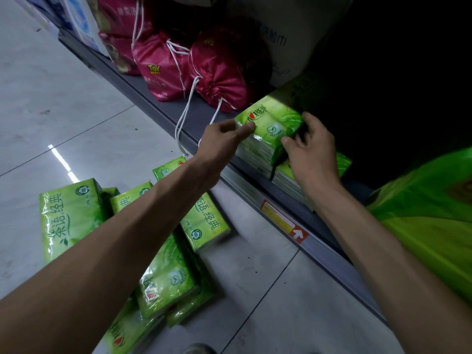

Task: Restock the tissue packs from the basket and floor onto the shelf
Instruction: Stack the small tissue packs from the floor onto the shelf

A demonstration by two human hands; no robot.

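On the front edge of the grey shelf (155, 97), a person holds a green tissue pack (272, 125) with both hands. Their left hand (219, 139) pinches the pack's left end between thumb and fingers, and their right hand (313, 152) curls round its right end, thumb pressed to the front face. The pack sits tilted at the shelf's lip, touching a second green pack (343, 163) that lies on the shelf under the right wrist. Further along the shelf to the left stand red drawstring bags (224, 72), their white cords hanging over the edge. Above the held pack a large white package (275, 34) fills the shelf. A red and yellow price tag (283, 221) is stuck to the shelf's front rail. Below the shelf, on the tiled floor (63, 98), a loose heap of green packs (69, 215) lies under the left forearm. At the shelf's right end a green plastic bag (421, 221) bulges into view.
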